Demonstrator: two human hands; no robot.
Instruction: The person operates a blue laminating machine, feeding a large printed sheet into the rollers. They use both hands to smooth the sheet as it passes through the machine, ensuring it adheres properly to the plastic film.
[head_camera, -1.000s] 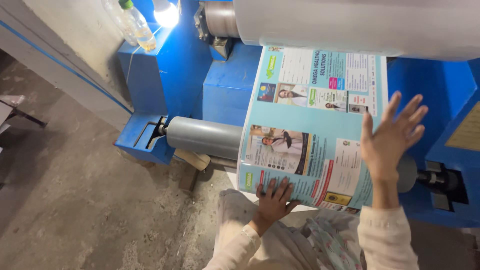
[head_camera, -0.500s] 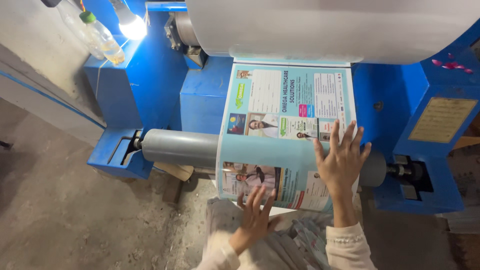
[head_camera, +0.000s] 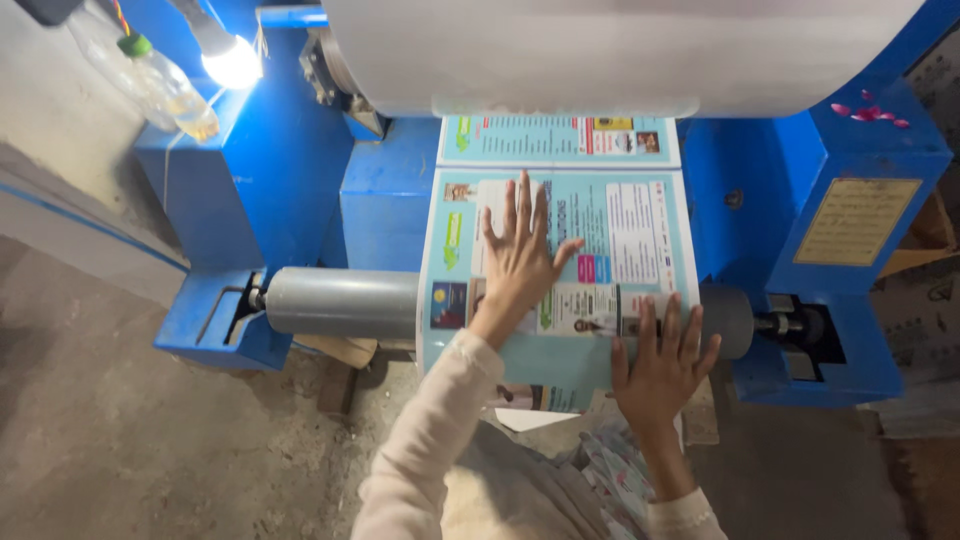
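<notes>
A light-blue printed sheet (head_camera: 640, 215) with small pictures and text blocks hangs from the large white roll (head_camera: 620, 50) above and runs down over a grey roller (head_camera: 340, 300). My left hand (head_camera: 520, 260) lies flat on the sheet's middle, fingers spread, pointing up. Lower down, my right hand (head_camera: 662, 362) presses flat on the sheet's lower right part where it bends over the roller. Neither hand grips anything. My cream sleeves and patterned clothing fill the bottom of the view.
The blue machine frame (head_camera: 280, 180) flanks the sheet, with a yellowish plate (head_camera: 855, 220) on its right block and the roller's shaft end (head_camera: 800, 328). A lit bulb (head_camera: 232, 62) and a plastic bottle (head_camera: 165, 85) hang at top left. The concrete floor (head_camera: 120, 440) lies at left.
My left hand has moved from the sheet's lower edge up to its middle. My right hand has come down from the upper right to the lower right. The view shifted closer.
</notes>
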